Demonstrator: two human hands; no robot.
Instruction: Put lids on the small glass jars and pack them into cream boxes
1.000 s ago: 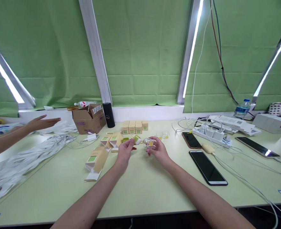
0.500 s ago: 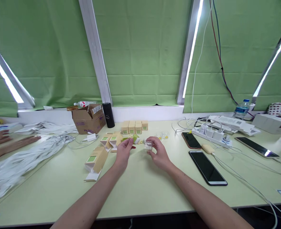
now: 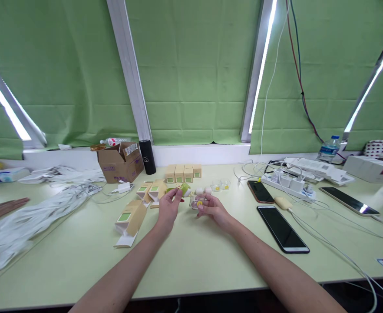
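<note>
My left hand [image 3: 169,208] is closed on a small green and white item [image 3: 185,189], probably a label or wrapper; its exact shape is unclear. Close by on the right, my right hand [image 3: 213,209] grips a small clear container [image 3: 195,202] with a yellow spot on it. Two small whitish pieces [image 3: 203,190] lie just behind that container. Further right sit two clear containers [image 3: 220,185] with yellow centres. Open kraft boxes [image 3: 133,217] with green labels lie left of my left hand. Several closed kraft boxes [image 3: 183,174] stand in a row behind.
A cardboard box [image 3: 120,164] and a black cylinder [image 3: 147,157] stand at the back left. White strips [image 3: 41,217] and another person's arm [image 3: 4,209] are at the left. Phones [image 3: 282,229], cables and a power strip [image 3: 287,184] lie at the right.
My right hand has tilted the clear container and moved it slightly left, so its yellow spot shows. The whitish pieces behind have come into view. The other person's hands have drawn back left.
</note>
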